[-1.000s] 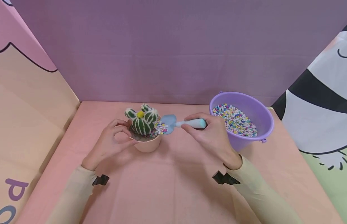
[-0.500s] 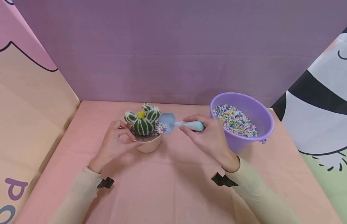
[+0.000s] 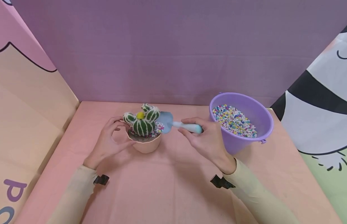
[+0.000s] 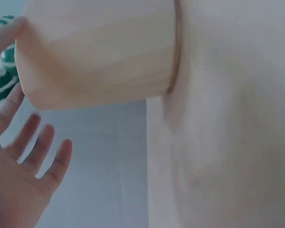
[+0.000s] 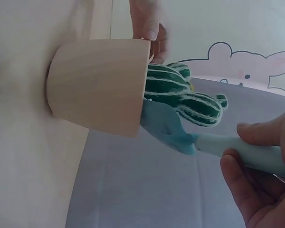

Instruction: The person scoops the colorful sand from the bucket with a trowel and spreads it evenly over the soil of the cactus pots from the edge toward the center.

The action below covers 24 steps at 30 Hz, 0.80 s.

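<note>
Plainly, the fingers of the left hand [image 3: 107,140] are loosely spread at the pot [image 3: 146,147]: we see the thumb and index finger touching its rim while the other fingers reach free beside its side. The right hand [image 3: 208,140], on the opposite side of the pot, grasps the pale handle of a small trowel [image 3: 166,122] between thumb and fingers. We find the trowel's blue blade leaning over the pot's right rim, with coloured pebbles [image 3: 159,127] at its front edge, and more of them show inside the pot. From this angle, we cannot tell which pebbles lie on the blade and which are already down in the pot.

A green, white-striped cactus [image 3: 143,127] with a yellow tuft stands in the pot, rising above the rim. The pot itself sits upright on a pink-covered table [image 3: 151,189]. To the right of the pot, well apart from it, we see a purple bucket [image 3: 232,144] holding many more pebbles in mixed colours. Behind the pot, a purple backdrop [image 3: 173,53] rises from the table's far edge.
</note>
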Available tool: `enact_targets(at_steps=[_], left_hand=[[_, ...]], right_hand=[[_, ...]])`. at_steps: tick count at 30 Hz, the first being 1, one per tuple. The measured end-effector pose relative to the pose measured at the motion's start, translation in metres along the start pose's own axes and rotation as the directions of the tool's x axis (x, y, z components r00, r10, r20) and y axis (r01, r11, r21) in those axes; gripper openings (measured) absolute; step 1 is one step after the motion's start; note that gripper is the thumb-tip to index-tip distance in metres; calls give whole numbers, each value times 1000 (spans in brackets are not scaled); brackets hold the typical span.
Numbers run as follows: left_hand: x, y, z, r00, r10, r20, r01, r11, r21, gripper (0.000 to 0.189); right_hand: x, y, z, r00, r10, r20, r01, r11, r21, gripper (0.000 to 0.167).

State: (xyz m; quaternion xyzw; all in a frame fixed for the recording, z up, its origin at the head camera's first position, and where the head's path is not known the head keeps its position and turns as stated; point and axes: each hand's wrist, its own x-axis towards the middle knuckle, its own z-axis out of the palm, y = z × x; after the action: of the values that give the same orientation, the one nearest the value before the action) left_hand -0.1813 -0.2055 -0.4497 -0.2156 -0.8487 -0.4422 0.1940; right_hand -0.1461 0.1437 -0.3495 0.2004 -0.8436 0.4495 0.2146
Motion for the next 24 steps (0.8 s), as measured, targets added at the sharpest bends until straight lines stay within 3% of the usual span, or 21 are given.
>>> enact_targets(at_steps=[8,17,24], left_hand=[[0,-5,-7,997,-11,72,11,1000,-8,34],[4,2,-6,997,-13,73,18,998,-58,31],[0,14,1,993,-87,73,90,995,-40,30]], right_hand=[[-2,4,2,1000,-13,-6,13,1000,9,27],[-3,6,4,999,-44,-18,44,999,7,29],[-3,10,7,995,-95,-41,95,995,3,30]])
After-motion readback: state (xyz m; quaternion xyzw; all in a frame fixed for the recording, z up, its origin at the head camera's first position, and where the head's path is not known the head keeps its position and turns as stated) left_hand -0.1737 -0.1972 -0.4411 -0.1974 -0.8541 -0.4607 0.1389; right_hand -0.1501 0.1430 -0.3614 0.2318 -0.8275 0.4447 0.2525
